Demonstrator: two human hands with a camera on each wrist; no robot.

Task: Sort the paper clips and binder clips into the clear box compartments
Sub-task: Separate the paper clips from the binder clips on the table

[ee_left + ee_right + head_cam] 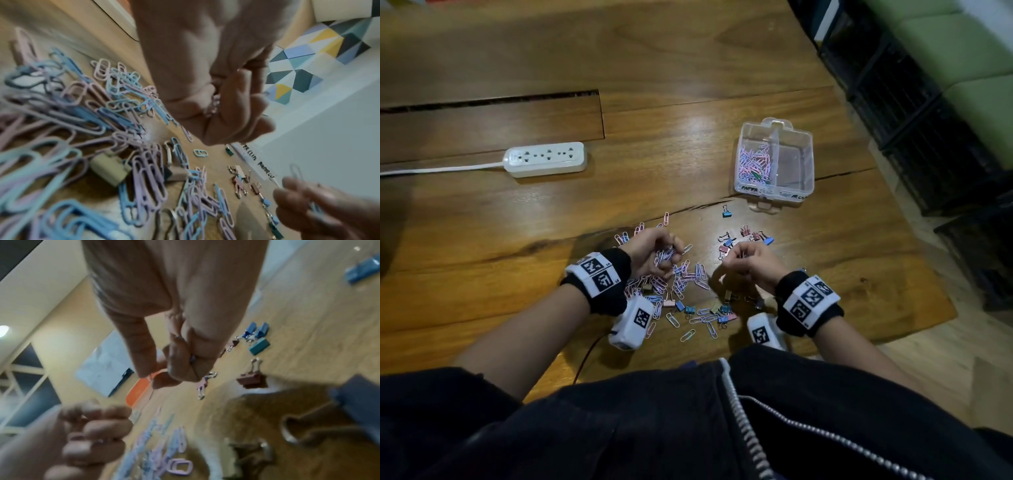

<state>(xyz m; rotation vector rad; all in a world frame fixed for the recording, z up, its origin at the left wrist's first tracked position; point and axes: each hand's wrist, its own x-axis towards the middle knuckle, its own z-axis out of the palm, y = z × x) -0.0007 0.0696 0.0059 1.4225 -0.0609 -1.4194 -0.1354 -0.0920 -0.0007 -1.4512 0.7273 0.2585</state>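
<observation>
Bare table (688, 164) lies between the scattered paper clips (681, 277) and the clear box (774, 161); only a lone blue binder clip (727, 213) sits there, the power strip (546, 158) well left.

Pastel paper clips (685, 277) and binder clips (746, 236) lie scattered on wood; the clear box (808, 164) holds paper clips in its left compartment.

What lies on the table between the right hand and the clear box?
In the head view, a cluster of binder clips lies just beyond the right hand, then bare wood up to the clear box, with one blue binder clip off left.
</observation>
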